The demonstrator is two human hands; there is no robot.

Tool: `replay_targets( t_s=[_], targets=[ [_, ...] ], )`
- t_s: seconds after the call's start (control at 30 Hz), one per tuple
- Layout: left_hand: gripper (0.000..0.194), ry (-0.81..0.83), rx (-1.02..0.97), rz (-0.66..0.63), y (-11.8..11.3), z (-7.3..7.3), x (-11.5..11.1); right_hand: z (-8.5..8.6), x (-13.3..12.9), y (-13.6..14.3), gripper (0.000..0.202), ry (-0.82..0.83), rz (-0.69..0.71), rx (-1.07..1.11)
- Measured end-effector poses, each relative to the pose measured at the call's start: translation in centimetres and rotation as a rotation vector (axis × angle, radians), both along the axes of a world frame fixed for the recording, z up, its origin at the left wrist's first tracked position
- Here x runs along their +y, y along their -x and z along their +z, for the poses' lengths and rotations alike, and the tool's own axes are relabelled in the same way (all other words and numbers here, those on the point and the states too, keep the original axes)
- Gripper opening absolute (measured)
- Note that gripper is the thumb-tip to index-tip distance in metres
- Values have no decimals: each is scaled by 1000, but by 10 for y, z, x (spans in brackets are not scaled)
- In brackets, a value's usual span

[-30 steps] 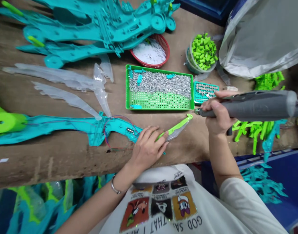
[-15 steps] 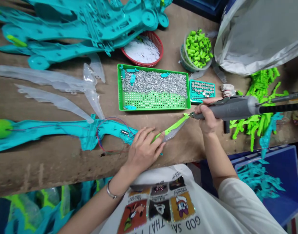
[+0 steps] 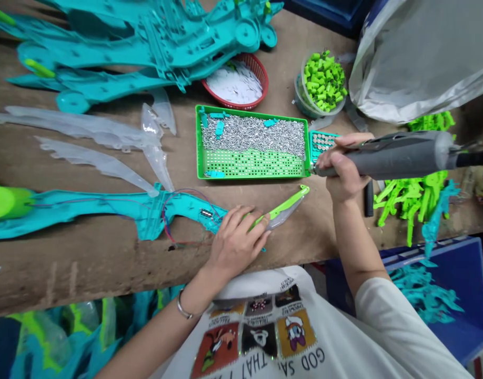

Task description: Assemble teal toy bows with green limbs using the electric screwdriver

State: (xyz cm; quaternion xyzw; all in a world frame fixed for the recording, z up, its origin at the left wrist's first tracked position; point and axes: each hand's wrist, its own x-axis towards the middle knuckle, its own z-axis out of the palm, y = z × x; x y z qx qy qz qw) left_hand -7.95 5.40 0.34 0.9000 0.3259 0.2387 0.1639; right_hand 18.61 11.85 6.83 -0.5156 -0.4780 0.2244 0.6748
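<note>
- The strip [image 3: 285,204], with a clear blade [image 3: 287,214] along its lower edge, slants below the tray [image 3: 253,167], its outer end just short of the tray's lower right corner.
- Left hand [image 3: 238,237], below the tray: palm down, fingers loosely bent over the strip's inner end and the body [image 3: 91,205]; whether it pinches underneath is hidden.
- Right hand [image 3: 346,168], right of the tray: curled firmly round the driver [image 3: 399,157] near its nose.
- The strip should be light, stiff and rather slick; best pressed down at its broad inner end, leaving the tip free.
- The blade looks thin and could crack if bent; take it by its root.
- The driver is probably the heaviest thing held, rigid, best gripped round the barrel.
- Half a second ago the driver's nose was at the strip's tip; now it is up by the tray's lower right corner. The left hand's pose is much the same.
</note>
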Motion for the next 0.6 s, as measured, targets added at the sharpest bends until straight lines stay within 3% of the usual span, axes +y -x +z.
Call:
replay_targets(
  t_s=[0.27, 0.6],
  targets=[
    [33, -8, -16, 3, 1, 0, 0, -31, 15, 1, 42, 67, -88, -10],
    [33, 36, -18, 19, -15, 0, 1, -30, 17, 2, 39, 76, -52, -5]
  ],
)
